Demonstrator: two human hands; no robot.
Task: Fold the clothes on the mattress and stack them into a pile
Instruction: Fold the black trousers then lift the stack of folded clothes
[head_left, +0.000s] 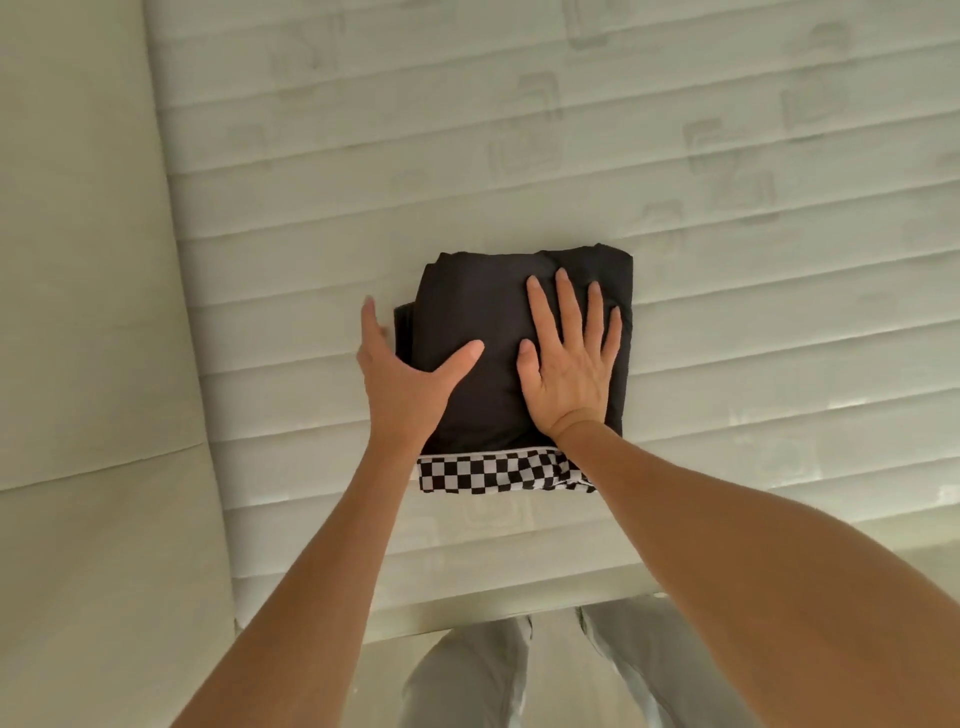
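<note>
Two hands are on the pile, and both are open rather than gripping. Your right hand (569, 358) lies flat, fingers spread, palm down on the top of the folded black garment (488, 312). Your left hand (405, 374) cups the pile's left edge, thumb resting on top and fingers running along the side; whether those fingers tuck under the fabric cannot be seen.

The black garment sits at the centre of the frame on the quilted mattress (727, 182), and beneath it a checkered garment (498, 472) shows as a black-and-white band along the near edge.

The step looks like pressing and squaring the stack. To do it well, keep the right palm flat and push the air out from the centre toward the edges, so the top fold does not spring up. At the left, a dark layer (402, 327) juts out past the top fold; use your left hand to nudge it in flush, while the right hand pins the top so that nothing slides. Soft fabric tends to creep under sideways pressure, so press down first, then adjust.

Around the pile, the visible mattress carries no other clothes. A pale padded panel (78, 260) runs down the left of the frame, close to your left hand but not touching the pile. Your legs in light trousers (467, 675) stand at the bottom edge, just off the mattress. Nothing blocks either hand.
</note>
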